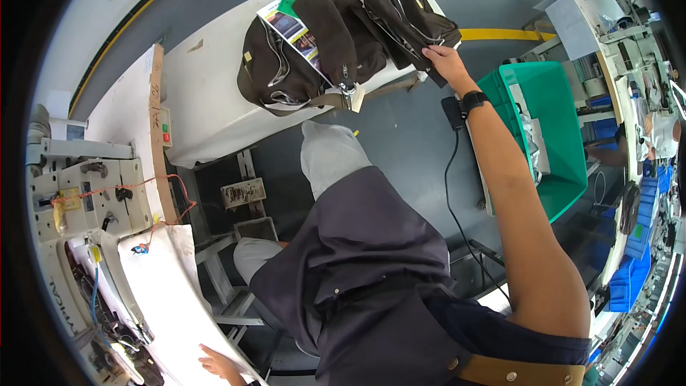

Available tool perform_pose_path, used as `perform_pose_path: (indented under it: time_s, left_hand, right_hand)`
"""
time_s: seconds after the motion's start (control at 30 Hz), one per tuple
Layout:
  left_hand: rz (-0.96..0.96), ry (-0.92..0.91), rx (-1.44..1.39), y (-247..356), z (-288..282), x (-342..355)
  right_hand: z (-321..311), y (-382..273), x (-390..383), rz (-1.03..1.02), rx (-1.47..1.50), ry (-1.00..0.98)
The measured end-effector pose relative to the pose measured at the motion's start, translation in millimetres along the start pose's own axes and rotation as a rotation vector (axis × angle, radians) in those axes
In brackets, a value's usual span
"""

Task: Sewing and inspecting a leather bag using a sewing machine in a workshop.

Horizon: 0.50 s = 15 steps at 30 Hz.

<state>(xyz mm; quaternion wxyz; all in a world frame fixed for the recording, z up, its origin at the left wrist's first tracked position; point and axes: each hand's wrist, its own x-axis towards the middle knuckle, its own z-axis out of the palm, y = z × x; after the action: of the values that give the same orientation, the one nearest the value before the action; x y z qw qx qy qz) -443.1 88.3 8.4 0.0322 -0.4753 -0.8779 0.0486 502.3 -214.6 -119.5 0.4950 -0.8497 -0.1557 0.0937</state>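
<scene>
My right hand (443, 64) reaches to the upper right and pinches the lower front edge of a dark brown fabric bag (396, 11) with zippers. Beside it, another dark brown bag (332, 32) carries a printed card (289, 39) and a green tag (288, 3). Both bags lie on a long white table (202, 89). At the bottom left, my left hand (218, 363) rests at the edge of a white work surface (163, 282) beside a sewing machine (100, 193), fingers apart and holding nothing.
A green bin (568, 129) with pale items inside stands right of my arm, with a black cable (448, 186) nearby. Metal legs and pedals (243, 193) are under the machine. A far-right workbench holds blue bins (629, 279); a yellow line (493, 34) crosses the grey floor.
</scene>
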Motion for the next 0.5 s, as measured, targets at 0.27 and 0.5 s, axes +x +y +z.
perform_pose_path:
  time_s: [0.27,0.5]
  left_hand:
    - [0.070,0.108,-0.085,12.3,4.7,-10.5]
    - [0.049,-0.033,-0.046,20.4,-0.6,-3.3]
  right_hand:
    - [0.2,46.8,6.4,0.013,-0.113,0.016]
    - [6.4,-3.7,-5.7,-0.003,-0.652,0.180]
